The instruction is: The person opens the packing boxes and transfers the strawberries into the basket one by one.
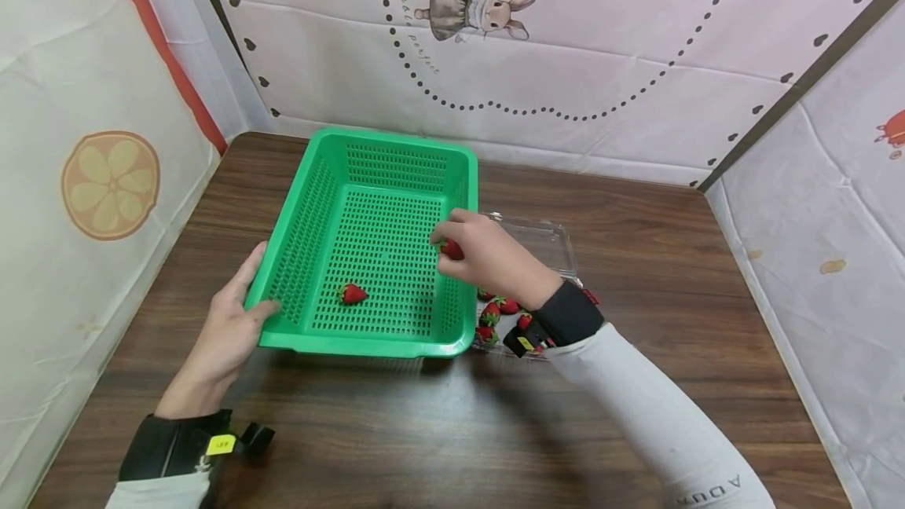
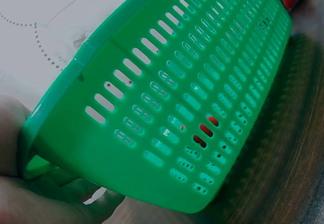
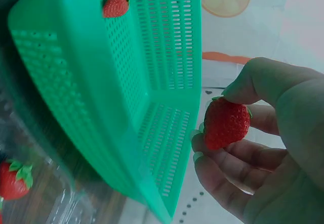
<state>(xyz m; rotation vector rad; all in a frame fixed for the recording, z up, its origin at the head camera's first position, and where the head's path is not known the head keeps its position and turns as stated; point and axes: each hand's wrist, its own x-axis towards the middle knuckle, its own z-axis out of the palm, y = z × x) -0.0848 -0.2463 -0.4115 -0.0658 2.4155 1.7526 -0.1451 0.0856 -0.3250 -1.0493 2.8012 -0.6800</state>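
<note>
Above a green slotted plastic basket (image 1: 368, 346), our right hand (image 1: 495, 258) pinches a plump red strawberry (image 3: 227, 125), leafy end left, long axis crosswise; our left hand (image 1: 229, 324) grips the basket.

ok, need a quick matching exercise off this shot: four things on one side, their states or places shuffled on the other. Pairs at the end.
Things
1. left hand
2. container
3. right hand
4. basket

States
A. pinching a single strawberry
B. green, with a lone strawberry lying on its floor
C. gripping the basket's edge
D. see-through, with several strawberries in it

Pairs: 1-C, 2-D, 3-A, 4-B
</note>
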